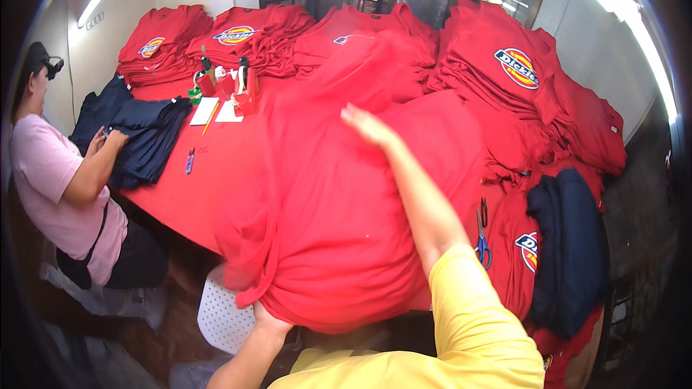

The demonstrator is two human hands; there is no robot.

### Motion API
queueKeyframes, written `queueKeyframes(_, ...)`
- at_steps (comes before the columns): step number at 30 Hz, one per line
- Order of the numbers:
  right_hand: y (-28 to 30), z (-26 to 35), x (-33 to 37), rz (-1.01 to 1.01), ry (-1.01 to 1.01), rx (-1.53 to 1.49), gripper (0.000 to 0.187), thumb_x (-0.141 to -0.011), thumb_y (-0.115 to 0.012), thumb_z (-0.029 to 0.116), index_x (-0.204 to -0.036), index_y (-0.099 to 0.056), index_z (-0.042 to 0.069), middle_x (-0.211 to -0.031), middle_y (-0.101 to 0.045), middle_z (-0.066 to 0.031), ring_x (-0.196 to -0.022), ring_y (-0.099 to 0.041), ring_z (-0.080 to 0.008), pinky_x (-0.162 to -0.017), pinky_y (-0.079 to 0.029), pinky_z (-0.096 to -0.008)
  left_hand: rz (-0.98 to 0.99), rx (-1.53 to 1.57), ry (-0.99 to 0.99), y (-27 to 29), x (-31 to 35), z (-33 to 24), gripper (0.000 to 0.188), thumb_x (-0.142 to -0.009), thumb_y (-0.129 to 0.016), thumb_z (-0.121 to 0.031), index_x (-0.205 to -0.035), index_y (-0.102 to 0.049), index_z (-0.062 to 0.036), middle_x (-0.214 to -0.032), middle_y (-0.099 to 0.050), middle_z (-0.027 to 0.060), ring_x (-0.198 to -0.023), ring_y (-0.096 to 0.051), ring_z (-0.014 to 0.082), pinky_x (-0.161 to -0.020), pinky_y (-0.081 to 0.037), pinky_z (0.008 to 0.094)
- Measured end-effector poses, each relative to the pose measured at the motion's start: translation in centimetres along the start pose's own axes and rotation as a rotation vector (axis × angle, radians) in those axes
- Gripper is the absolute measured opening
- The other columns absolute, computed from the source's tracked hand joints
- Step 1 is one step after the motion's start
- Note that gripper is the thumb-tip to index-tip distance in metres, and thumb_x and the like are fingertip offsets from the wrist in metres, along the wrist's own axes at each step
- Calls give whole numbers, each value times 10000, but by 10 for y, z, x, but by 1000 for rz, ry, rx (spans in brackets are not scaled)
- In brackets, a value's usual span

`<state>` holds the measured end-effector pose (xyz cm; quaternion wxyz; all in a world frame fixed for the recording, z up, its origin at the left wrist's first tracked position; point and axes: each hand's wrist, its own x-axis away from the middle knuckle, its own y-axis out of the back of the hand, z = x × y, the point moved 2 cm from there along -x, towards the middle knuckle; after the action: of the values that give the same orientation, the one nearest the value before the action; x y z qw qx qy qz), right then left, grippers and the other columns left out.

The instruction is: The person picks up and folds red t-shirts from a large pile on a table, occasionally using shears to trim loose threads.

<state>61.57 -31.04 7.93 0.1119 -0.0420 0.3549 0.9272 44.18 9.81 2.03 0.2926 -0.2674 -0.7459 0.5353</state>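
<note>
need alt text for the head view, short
A person in yellow sleeves spreads a red shirt on a red table, right hand flat on top, left hand gripping its near hem. Stacks of red shirts ring the table, with scissors at right. At left, a co-worker handles a navy shirt.

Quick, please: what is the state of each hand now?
Left hand: closed on the red shirt's lower edge.
Right hand: open, flat on the same shirt.
</note>
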Motion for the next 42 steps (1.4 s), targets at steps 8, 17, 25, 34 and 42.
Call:
queueKeyframes(8, -111, -23, 174, -132, -39, 711, 575, -947, -448, 477, -1417, -431, 146, -1518, -304, -145, -1430, -183, -368, -1140, -81, -593, -440, -878, 557, 127, 68, -32, 636, -901, -492, -556, -1324, -512, -81, -1316, -557, 122, -1165, -550, 315, -987, -423, 466)
queueKeyframes(17, -61, -56, 321, -542, -340, 651, 473, -926, -550, 298, -1323, -507, 44, -1446, -368, -195, -1371, -275, -404, -1115, -227, -543, -351, -1763, -475, 7, -18, -56, 423, -919, -613, -296, -1167, -578, 44, -1074, -620, 204, -982, -613, 255, -878, -466, 344)
queueKeyframes(25, -55, -70, 326, -780, -361, 466, 145, -824, -687, 146, -878, -609, 36, -977, -561, -137, -955, -500, -348, -842, -411, -452, -339, -2370, -485, 38, -102, -48, 316, -906, -587, -293, -1088, -562, -35, -895, -650, 253, -826, -617, 459, -695, -476, 510)
queueKeyframes(34, -7, -2, 348, -632, -281, -167, 209, -945, -593, 208, -905, -547, 7, -743, -526, -10, -705, -486, -81, -632, -405, -248, -445, -1263, -753, 27, -15, -156, 246, -937, -564, -113, -1136, -543, 30, -1067, -576, 98, -974, -548, 184, -864, -453, 329)
queueKeyframes(42, -30, -17, 372, -434, -629, -62, 279, -921, -621, 293, -838, -583, 29, -703, -515, 23, -636, -439, -44, -588, -369, -223, -451, -2221, -403, 36, -66, -51, 376, -914, -619, -354, -1015, -615, 8, -943, -647, 129, -931, -634, 243, -815, -484, 370)
